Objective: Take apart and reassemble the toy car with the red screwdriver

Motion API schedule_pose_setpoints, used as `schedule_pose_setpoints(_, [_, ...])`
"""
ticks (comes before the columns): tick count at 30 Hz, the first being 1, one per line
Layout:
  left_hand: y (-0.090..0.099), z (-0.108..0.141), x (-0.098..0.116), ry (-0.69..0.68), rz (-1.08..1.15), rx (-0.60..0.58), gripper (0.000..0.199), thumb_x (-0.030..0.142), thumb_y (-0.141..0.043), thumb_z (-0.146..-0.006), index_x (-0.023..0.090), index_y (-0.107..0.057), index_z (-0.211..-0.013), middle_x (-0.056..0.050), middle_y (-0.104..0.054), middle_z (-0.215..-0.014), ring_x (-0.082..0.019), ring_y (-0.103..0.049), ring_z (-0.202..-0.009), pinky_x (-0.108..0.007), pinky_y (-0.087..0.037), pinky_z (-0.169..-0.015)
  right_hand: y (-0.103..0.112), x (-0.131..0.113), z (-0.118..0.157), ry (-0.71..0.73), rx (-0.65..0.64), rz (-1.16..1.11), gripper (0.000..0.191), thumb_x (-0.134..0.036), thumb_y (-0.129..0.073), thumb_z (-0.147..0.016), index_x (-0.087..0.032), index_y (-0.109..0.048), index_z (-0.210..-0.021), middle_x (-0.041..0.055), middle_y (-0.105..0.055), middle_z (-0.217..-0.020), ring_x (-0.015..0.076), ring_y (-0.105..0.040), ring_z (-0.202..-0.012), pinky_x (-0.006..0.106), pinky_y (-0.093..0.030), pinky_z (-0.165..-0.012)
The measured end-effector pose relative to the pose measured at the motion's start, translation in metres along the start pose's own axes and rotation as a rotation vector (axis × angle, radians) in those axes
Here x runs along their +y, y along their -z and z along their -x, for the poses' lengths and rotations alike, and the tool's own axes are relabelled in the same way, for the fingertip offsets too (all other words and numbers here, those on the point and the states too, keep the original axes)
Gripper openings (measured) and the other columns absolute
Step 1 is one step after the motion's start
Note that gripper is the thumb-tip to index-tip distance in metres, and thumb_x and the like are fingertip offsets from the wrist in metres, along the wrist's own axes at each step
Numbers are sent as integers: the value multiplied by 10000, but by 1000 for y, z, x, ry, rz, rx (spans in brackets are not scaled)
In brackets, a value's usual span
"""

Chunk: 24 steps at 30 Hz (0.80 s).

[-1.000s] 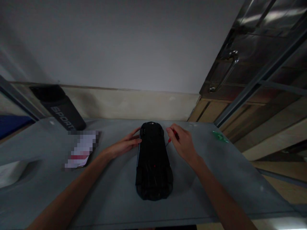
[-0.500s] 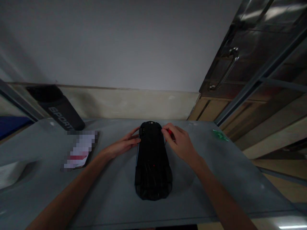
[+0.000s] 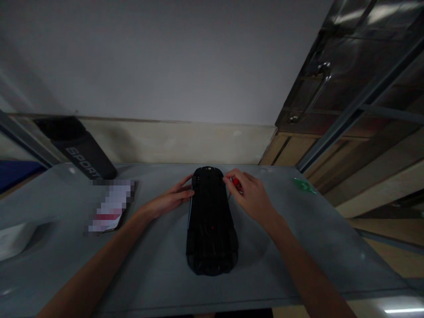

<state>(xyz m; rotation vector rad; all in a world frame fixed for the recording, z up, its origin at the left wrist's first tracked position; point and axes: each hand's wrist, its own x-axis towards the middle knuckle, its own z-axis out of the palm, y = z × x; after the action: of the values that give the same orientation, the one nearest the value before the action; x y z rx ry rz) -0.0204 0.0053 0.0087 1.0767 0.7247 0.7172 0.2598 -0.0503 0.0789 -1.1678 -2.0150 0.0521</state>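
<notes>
A black toy car (image 3: 212, 216) lies upside down on the grey table, its wheels facing up and its narrower end away from me. My left hand (image 3: 170, 199) holds its left side near the far wheel, thumb on the edge and fingers along the flank. At the far right wheel, my right hand (image 3: 247, 192) is closed with thumb and forefinger pinched close to the car. Tucked inside that hand is a small red-handled screwdriver (image 3: 236, 182), mostly hidden by the fingers; a thin shaft shows below them beside the car.
On the left stand a dark bottle (image 3: 82, 148) marked SPORT and a phone (image 3: 111, 207) with a blurred screen. A white object (image 3: 16, 240) sits at the left edge. Green crumpled plastic (image 3: 304, 185) lies far right. A wall (image 3: 185, 141) closes off the table's back.
Little differs. Both hands keep their places at the car, and slightly more of the red handle shows in my right hand. The view has shifted very slightly.
</notes>
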Motion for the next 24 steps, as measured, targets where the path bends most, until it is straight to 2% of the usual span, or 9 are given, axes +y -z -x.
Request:
schedule_pose_setpoints(4, [-1, 1, 1, -6, -13, -10, 906, 287, -816, -894, 393, -371, -1676, -46, -530, -1672, -302, -470, -1551, -465, -313, -1302, -1, -5, 0, 45, -5, -46, 145, -266, -514, -1086, -232, -645, -1136, 41, -726, -903, 185, -661, -764, 311, -521, -738])
schedule_pose_setpoints(9, [0, -1, -1, -31, -11, -30, 884, 272, -796, -915, 373, -365, -1680, -49, -536, -1666, -313, -455, -1557, -477, -316, -1295, 0, -4, -1, 118, -12, -84, 148, -213, -500, -1079, -239, -624, -1157, 68, -744, -1034, 205, -691, -884, 335, -553, -790])
schedule_pose_setpoints(14, [2, -1, -1, 5, -2, -24, 934, 268, -798, -913, 347, -309, -1705, -75, -546, -1654, -331, -466, -1545, -491, -296, -1299, -1, -3, -1, 200, 15, -64, 137, -198, -511, -1079, -246, -619, -1148, 40, -720, -928, 202, -674, -824, 361, -552, -820])
schedule_pose_setpoints(18, [3, -1, -1, 3, -4, -28, 926, 282, -809, -906, 375, -331, -1694, -64, -561, -1643, -329, -462, -1549, -490, -300, -1298, 1, -6, -2, 242, 42, -22, 138, -176, -534, -1061, -238, -638, -1130, 34, -711, -900, 208, -668, -822, 373, -537, -830])
schedule_pose_setpoints(24, [1, 1, 2, 28, 7, 20, 918, 258, -812, -894, 345, -357, -1687, -52, -586, -1623, -319, -482, -1532, -475, -307, -1297, 2, -6, -3, 237, 81, 1, 99, -200, -583, -1070, -228, -672, -1104, 27, -736, -875, 195, -679, -784, 361, -529, -818])
